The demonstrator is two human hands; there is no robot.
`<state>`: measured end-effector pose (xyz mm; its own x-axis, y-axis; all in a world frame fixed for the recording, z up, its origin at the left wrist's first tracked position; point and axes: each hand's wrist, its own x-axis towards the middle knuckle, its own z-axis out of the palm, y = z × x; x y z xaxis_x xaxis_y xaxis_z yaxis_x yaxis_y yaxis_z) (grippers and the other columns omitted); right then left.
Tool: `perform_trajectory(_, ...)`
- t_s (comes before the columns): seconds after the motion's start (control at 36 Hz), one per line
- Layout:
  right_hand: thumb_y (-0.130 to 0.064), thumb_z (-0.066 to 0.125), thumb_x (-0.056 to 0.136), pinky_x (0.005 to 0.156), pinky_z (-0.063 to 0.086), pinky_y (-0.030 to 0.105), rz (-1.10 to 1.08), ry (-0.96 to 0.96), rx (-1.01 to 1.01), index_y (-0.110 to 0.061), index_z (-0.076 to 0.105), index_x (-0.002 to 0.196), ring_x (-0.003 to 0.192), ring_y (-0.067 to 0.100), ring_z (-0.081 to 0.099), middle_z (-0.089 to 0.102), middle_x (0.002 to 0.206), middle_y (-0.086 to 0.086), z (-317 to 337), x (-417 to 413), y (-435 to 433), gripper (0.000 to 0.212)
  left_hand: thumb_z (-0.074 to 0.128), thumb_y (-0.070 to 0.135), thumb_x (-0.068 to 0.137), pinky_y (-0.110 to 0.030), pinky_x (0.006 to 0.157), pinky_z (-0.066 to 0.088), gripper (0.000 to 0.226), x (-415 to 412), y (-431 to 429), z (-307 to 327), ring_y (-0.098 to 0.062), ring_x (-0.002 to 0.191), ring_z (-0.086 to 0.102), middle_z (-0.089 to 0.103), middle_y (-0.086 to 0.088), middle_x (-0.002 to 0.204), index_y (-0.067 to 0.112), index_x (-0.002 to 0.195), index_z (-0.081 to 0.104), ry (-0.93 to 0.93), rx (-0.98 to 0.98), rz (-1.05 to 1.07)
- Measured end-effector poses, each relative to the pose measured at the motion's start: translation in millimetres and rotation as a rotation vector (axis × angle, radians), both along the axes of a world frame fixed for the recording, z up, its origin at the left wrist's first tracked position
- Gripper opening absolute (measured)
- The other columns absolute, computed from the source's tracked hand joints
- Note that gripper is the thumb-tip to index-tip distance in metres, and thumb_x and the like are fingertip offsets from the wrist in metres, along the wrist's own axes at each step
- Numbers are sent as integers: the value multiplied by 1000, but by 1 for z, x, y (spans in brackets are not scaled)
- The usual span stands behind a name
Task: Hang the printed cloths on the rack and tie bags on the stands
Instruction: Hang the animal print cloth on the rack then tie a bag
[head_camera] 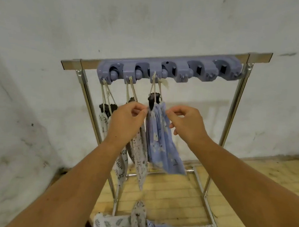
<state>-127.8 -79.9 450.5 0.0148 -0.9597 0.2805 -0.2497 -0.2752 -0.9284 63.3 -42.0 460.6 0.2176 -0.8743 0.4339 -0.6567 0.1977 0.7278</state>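
A metal rack [234,105] carries a lilac plastic hook holder [169,70] on its top bar. Three printed drawstring bags hang from its left hooks by cream cords: a white leaf-print bag [103,119], a white floral bag [139,158] and a blue floral bag [160,142]. My left hand [127,119] and my right hand [185,123] pinch the gathered top of the blue bag from either side, just under its dark cinched neck [154,100]. More printed bags [137,222] lie in a heap at the bottom edge.
A stained white wall stands right behind the rack. The floor is yellowish wood planks [246,182]. The two right-hand hooks [224,69] of the holder carry nothing. The rack's lower bars [194,226] run along the floor.
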Motion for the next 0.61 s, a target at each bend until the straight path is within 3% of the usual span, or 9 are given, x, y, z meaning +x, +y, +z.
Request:
perform_trajectory(0.17, -27, 71, 96, 63, 56, 30, 45, 59, 120, -20, 76, 88, 59, 12, 69, 72, 84, -4, -56, -5, 32, 12, 68, 28, 98, -47, 74, 62, 10, -1, 20, -35, -19, 76, 72, 72, 3, 77, 30, 91, 74, -23, 147, -106)
perform_trajectory(0.28, -27, 71, 96, 57, 52, 27, 47, 52, 220, -17, 75, 85, 63, 16, 71, 70, 78, -3, -86, -9, 52, 15, 68, 26, 99, -43, 76, 63, 10, -3, 31, -56, -14, 76, 74, 76, 6, 80, 27, 93, 75, -8, 236, -153)
perform_trajectory(0.44, -28, 73, 95, 57, 52, 32, 54, 120, 305, -18, 75, 83, 63, 17, 71, 72, 79, -1, -140, -18, 77, 15, 68, 23, 100, -41, 77, 64, 10, -8, 52, -111, -11, 74, 74, 77, 6, 80, 23, 94, 75, 23, 359, -213)
perform_trajectory(0.61, -25, 70, 96, 56, 53, 32, 71, 183, 339, -24, 73, 83, 59, 11, 70, 71, 80, -13, -179, -33, 91, 13, 67, 22, 99, -41, 76, 63, 10, -13, 61, -162, -17, 74, 73, 77, 1, 82, 21, 93, 74, 122, 464, -222)
